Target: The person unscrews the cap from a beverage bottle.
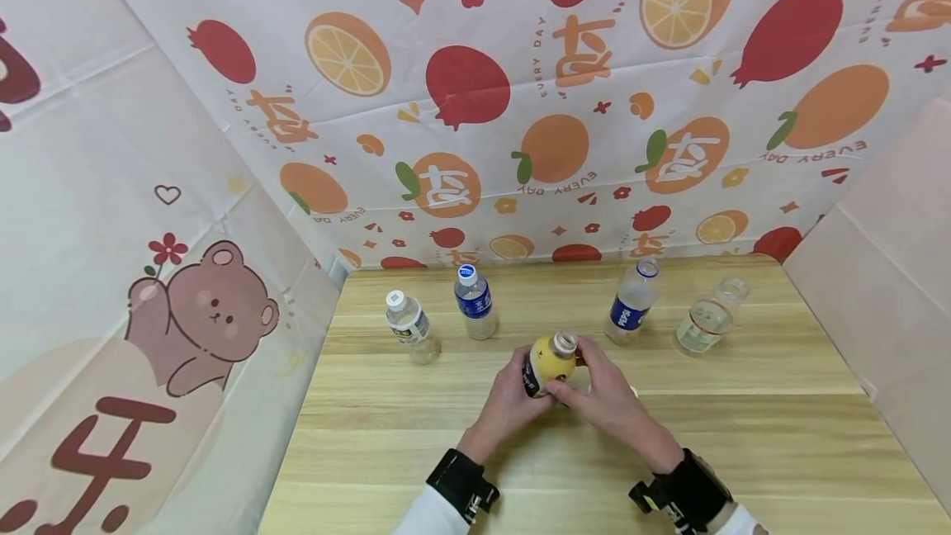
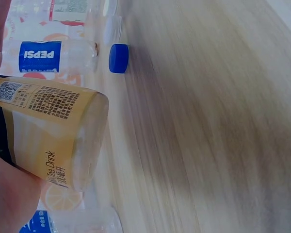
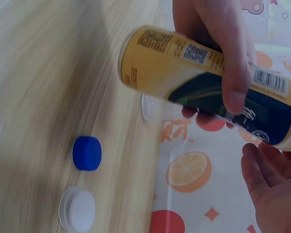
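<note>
A yellow milk tea bottle (image 1: 553, 357) with a dark label panel is held tilted above the table, its mouth pointing up and no cap visible on it. My left hand (image 1: 513, 395) grips the body; in the right wrist view its thumb (image 3: 235, 92) lies across the label. On the other side, my right hand (image 1: 612, 399) holds the upper part, thumb in front and fingers by the neck. The bottle's base (image 2: 94, 141) shows in the left wrist view. Below lie a blue cap (image 3: 87, 153) and a white cap (image 3: 77, 211).
Two capped clear bottles stand at the left, one with a white cap (image 1: 412, 329), one with a blue label (image 1: 475, 302). A Pepsi bottle (image 1: 631, 304) and a wide clear bottle (image 1: 709, 320), both uncapped, stand at the right. A fruit-print curtain (image 1: 475, 188) hangs behind the table.
</note>
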### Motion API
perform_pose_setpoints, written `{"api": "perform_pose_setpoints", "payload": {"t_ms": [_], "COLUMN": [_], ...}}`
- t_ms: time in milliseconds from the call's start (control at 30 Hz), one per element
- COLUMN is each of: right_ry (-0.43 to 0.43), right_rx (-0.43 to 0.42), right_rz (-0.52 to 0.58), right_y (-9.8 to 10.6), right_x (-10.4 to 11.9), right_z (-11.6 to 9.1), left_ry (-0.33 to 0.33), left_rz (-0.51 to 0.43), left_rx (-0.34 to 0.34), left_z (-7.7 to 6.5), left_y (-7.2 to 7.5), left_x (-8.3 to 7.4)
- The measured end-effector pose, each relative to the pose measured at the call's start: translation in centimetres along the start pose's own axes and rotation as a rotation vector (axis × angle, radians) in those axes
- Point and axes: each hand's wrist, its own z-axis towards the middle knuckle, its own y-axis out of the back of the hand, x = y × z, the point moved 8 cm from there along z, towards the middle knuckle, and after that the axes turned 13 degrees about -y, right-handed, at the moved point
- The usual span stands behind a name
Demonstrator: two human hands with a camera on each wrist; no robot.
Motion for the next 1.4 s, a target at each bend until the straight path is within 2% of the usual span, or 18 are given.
{"api": "perform_pose_setpoints", "payload": {"t_ms": [233,400,533,600,767,900,1133,1400], "right_ry": [-0.031,-0.053,-0.054,-0.055,-0.066,-0.065,-0.108,-0.135], "right_rx": [-0.021,-0.010,-0.023,-0.035,-0.051,-0.085,-0.116,-0.141], "right_rz": [0.046,0.072,0.088,0.080,0.067,0.028,-0.040,-0.069], "right_y": [-0.2,0.0,0.6,1.1,1.9,2.5,2.7,2.4], "right_x": [-0.1,-0.1,0.0,0.0,-0.2,-0.5,-1.2,-1.7], "right_z": [0.1,0.3,0.7,1.0,2.2,3.5,5.8,7.9], "left_ry": [-0.015,0.011,0.042,0.036,0.000,0.001,0.026,0.026], "left_rz": [0.022,0.009,0.028,0.058,0.165,0.216,0.248,0.255], "left_rx": [-0.008,0.012,0.018,0.019,0.028,0.019,0.031,0.034], "left_z": [0.2,0.2,-0.2,-0.6,-1.7,-2.6,-3.9,-4.7], "left_y": [-0.2,-0.1,0.6,1.1,2.5,3.6,4.9,5.3], "left_x": [-0.1,0.4,1.1,1.4,2.4,3.1,3.8,4.1]}}
